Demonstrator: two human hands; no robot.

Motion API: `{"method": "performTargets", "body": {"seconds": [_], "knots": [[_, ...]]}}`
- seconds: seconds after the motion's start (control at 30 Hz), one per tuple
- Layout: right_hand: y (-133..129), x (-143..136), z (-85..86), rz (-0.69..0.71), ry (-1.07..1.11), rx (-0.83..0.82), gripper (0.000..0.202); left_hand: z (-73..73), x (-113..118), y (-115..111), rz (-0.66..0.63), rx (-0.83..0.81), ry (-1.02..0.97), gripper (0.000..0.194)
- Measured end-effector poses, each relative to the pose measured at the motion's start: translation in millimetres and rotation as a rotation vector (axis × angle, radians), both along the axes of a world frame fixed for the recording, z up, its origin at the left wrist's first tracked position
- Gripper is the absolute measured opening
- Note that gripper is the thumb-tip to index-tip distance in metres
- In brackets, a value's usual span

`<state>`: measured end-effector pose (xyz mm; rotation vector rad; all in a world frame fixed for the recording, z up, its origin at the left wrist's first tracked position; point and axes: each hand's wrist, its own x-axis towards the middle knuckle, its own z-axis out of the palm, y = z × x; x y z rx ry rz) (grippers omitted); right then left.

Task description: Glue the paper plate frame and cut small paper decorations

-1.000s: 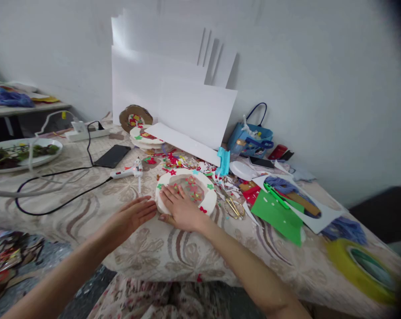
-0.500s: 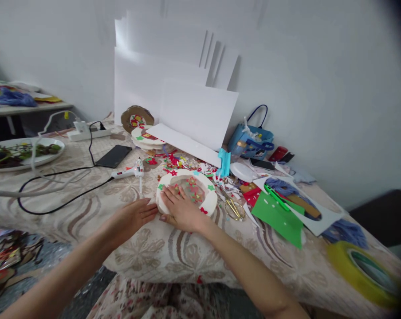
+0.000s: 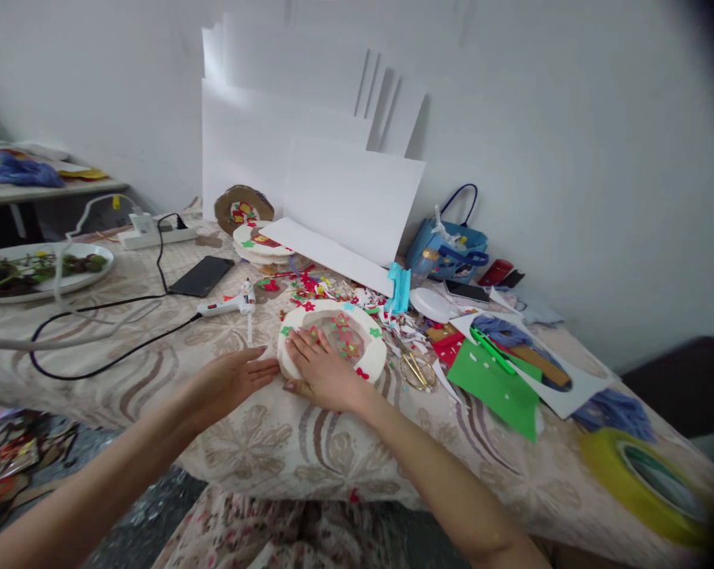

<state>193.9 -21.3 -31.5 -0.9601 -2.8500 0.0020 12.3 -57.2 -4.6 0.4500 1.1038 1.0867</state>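
Note:
A white ring-shaped piece (image 3: 366, 324) with red, green and blue stars round its rim and red flowers in its see-through middle lies on the patterned tablecloth. My right hand (image 3: 325, 371) rests flat on its near left part, fingers stretched out. Beside the ring's left edge is my left hand (image 3: 235, 383), its fingers extended and the tips at or very near the rim; contact is hard to tell. Left of the ring lies a white glue gun (image 3: 230, 305) on a black cord. Gold-handled scissors (image 3: 417, 371) lie to its right.
Paper scraps (image 3: 333, 288) are strewn behind the ring. Farther back stand white boards (image 3: 345, 197) and stacked decorated rings (image 3: 256, 245). A black phone (image 3: 201, 276) lies left, green paper (image 3: 496, 389) right, and yellow tape (image 3: 641, 482) at the front right. A plate (image 3: 99, 273) sits far left.
My left hand has shifted very slightly within the view. My right hand stays flat on the ring, and the whole scene sits marginally higher in the picture.

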Motion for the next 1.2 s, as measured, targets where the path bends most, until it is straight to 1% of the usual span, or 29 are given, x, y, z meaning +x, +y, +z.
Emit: {"method": "performTargets", "body": {"seconds": [0.13, 0.23, 0.43, 0.53, 0.67, 0.9, 1.0, 1.07, 1.13, 1.2], "knots": [[-0.3, 0.7, 1.0, 0.005, 0.001, -0.015, 0.070, 3.4, 0.3, 5.8, -0.033, -0.046, 0.004, 0.018], [-1.0, 1.5, 2.2, 0.001, 0.005, -0.022, 0.071, 0.4, 0.5, 10.9, -0.055, -0.064, 0.007, 0.018], [0.0, 3.7, 1.3, -0.018, 0.016, -0.026, 0.073, -7.1, 3.1, 20.0, -0.068, -0.049, 0.021, 0.020], [0.7, 5.8, 1.9, -0.021, 0.023, -0.018, 0.073, -12.0, 6.7, 24.7, -0.077, -0.016, 0.024, 0.021], [-0.5, 8.8, 4.2, -0.036, 0.038, -0.002, 0.071, -18.8, 13.9, 28.9, -0.111, 0.054, 0.014, 0.015], [0.4, 13.7, 5.4, -0.052, 0.077, 0.045, 0.073, -23.4, 30.6, 24.7, -0.138, 0.159, -0.084, 0.003], [1.7, 15.5, 6.5, -0.042, 0.088, 0.044, 0.072, -25.2, 38.6, 21.6, -0.143, 0.169, -0.135, 0.013], [2.1, 15.5, 7.4, -0.029, 0.104, 0.049, 0.072, -23.2, 43.4, 18.9, -0.152, 0.194, -0.174, 0.022], [2.0, 14.9, 8.7, -0.020, 0.131, 0.062, 0.074, -17.2, 47.4, 15.5, -0.173, 0.247, -0.213, 0.031], [1.6, 14.2, 11.2, -0.014, 0.171, 0.083, 0.075, -8.0, 50.2, 11.1, -0.170, 0.259, -0.221, 0.038]]}}
